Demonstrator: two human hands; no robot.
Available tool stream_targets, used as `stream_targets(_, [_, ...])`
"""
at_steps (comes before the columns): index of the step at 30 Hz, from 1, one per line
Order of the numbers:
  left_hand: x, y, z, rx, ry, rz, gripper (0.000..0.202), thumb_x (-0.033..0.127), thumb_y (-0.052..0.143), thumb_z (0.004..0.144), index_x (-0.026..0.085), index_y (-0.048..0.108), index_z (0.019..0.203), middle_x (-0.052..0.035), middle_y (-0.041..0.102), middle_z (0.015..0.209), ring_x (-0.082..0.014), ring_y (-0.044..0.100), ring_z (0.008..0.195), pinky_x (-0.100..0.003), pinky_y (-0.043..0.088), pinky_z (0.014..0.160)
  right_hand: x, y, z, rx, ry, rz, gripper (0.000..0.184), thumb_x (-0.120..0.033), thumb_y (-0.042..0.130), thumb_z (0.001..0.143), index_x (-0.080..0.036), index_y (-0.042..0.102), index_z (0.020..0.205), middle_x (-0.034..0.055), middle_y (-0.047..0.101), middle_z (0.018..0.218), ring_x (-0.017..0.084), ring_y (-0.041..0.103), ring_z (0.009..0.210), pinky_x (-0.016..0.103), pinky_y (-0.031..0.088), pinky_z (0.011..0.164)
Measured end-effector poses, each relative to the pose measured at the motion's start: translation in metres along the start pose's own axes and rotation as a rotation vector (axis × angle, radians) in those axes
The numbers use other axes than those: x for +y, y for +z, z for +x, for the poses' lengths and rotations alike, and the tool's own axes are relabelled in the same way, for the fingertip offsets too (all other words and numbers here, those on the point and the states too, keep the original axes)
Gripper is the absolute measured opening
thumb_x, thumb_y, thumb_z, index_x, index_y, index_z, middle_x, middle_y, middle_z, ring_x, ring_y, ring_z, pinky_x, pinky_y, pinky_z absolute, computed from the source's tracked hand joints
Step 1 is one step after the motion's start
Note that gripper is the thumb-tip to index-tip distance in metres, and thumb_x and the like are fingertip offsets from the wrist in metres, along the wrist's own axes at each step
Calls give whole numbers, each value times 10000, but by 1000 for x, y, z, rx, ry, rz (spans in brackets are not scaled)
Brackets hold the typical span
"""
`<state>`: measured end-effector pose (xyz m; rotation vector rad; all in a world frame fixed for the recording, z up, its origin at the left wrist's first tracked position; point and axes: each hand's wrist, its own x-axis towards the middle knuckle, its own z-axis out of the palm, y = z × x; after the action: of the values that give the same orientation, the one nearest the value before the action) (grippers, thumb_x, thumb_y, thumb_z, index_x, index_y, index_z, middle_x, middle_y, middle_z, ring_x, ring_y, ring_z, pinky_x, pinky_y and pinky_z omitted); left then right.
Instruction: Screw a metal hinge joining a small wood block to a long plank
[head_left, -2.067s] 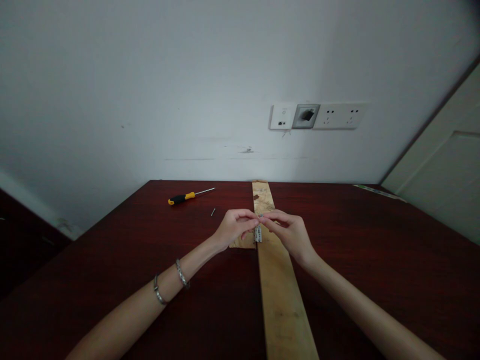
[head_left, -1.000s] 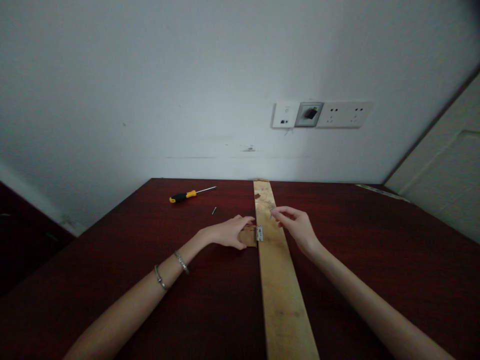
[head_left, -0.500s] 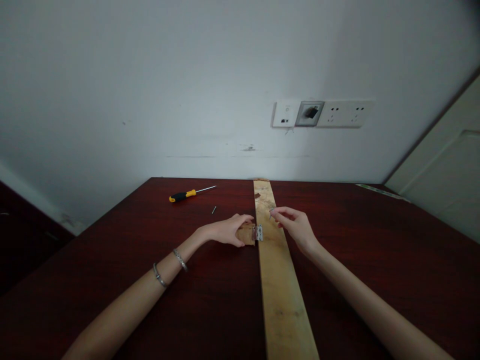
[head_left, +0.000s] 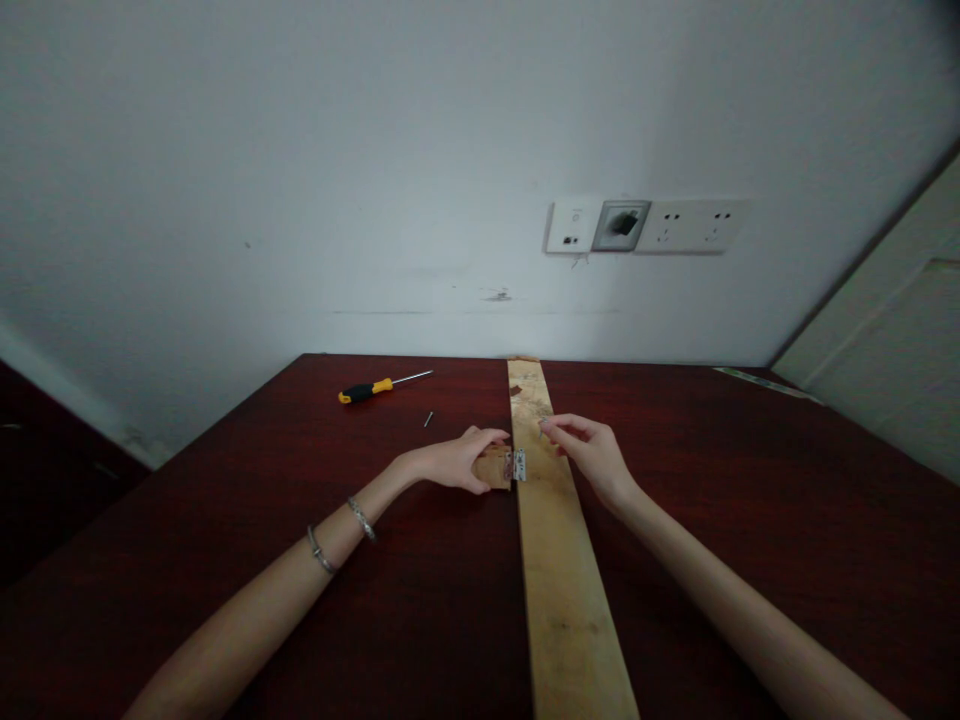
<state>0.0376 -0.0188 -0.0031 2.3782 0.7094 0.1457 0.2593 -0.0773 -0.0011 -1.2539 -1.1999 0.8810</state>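
Note:
A long pale wooden plank (head_left: pixel 561 580) lies lengthwise on the dark red table (head_left: pixel 360 590). A small wooden block (head_left: pixel 495 468) sits against its left edge, joined to it by a small metal hinge (head_left: pixel 517 465). My left hand (head_left: pixel 450 462) grips the block, fingers curled around it. My right hand (head_left: pixel 589 450) hovers over the plank just right of the hinge, thumb and forefinger pinched on a tiny metal piece, probably a screw.
A yellow and black screwdriver (head_left: pixel 379 386) lies at the table's far left. A loose screw (head_left: pixel 427 419) rests between it and my left hand. Wall sockets (head_left: pixel 645 226) sit above the table; a door (head_left: pixel 892 350) stands at the right.
Two seconds ago both hands met above the hinge. My left hand then dropped onto the block and my right hand drew slightly right. Over the last half second almost nothing moved.

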Motion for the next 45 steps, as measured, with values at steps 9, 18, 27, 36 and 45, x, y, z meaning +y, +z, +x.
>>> stream_targets(9, [-2, -1, 0, -7, 4, -25, 811, 189, 677, 634, 161, 287, 1344, -98, 421, 1186, -241, 432, 1138, -375, 309, 1031, 1, 0, 0, 0, 4, -4, 316, -446, 705, 615, -149, 699, 721, 59, 678, 738, 151, 572, 651, 253, 445, 541])
stream_targets(18, [-6, 1, 1, 20, 24, -55, 783, 204, 680, 623, 209, 315, 1316, -77, 430, 1174, -243, 445, 1114, -396, 335, 1002, -1, -1, -1, -5, 1, -10, 304, -433, 703, 621, -144, 696, 712, 52, 666, 718, 133, 540, 612, 254, 430, 537])
stream_targets(27, [-1, 0, 1, 6, 31, -27, 800, 207, 683, 634, 209, 292, 1332, -81, 424, 1189, -242, 436, 1134, -385, 322, 1018, 2, 1, 0, 2, -12, -46, 282, -424, 688, 637, -155, 699, 722, 61, 683, 745, 162, 573, 654, 267, 449, 546])
stream_targets(36, [-1, 1, 1, 14, 16, -31, 794, 243, 709, 634, 195, 315, 1323, -94, 431, 1201, -240, 448, 1129, -375, 341, 1002, 12, 13, 7, -100, -242, -115, 163, -352, 674, 689, -195, 711, 709, 52, 666, 794, 187, 606, 763, 296, 466, 661])
stream_targets(45, [-6, 4, 3, 39, 30, -118, 1009, 252, 713, 650, 200, 68, 1425, -125, 414, 1306, -256, 384, 1225, -405, 278, 1039, 27, 25, 12, -146, -321, -286, 148, -346, 655, 725, -231, 742, 757, 42, 600, 840, 182, 569, 825, 324, 438, 776])
